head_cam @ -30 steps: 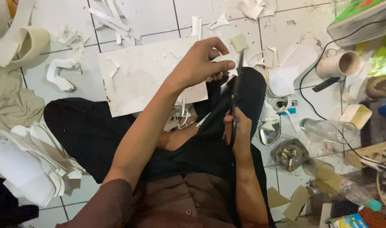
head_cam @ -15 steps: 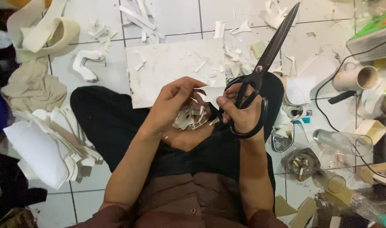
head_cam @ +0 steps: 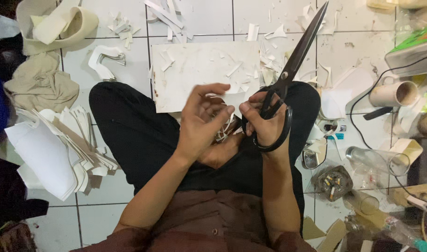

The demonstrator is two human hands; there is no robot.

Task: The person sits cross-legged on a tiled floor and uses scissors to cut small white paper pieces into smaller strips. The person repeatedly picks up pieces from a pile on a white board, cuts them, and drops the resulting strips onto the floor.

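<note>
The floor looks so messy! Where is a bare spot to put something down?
Bare tile lies below the pile of cut white sheets, beside the person's leg. More shows between the board and the white curved scrap. The side with the mug and ashtray is crowded.

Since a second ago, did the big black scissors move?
Yes. The scissors swung up from pointing down at the lap to pointing away, tips now past the white board, gripped by the right hand.

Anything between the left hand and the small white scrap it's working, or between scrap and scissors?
Nothing visible. The left hand already pinches the small white paper scrap, beside the large black scissors in the right hand.
</note>
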